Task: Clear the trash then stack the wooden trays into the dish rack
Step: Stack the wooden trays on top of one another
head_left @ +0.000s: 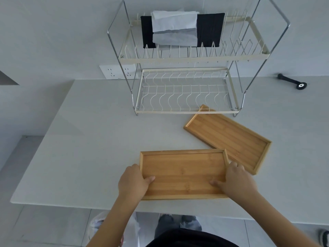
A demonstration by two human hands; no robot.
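A wooden tray (183,170) lies near the table's front edge, its right end overlapping a second wooden tray (229,138) that sits angled behind it to the right. My left hand (132,181) grips the near tray's left end, thumb inside on its floor. My right hand (235,180) grips its right end the same way. The two-tier wire dish rack (185,111) stands behind the trays. Its lower shelf holds nothing; its upper shelf carries a black cloth (210,29) with white paper (175,27) over it.
A white table (89,148) carries everything. A wall socket (117,72) sits left of the rack. A black handled tool (293,82) lies at the far right. A white plastic bag (99,223) hangs below the front edge by my legs.
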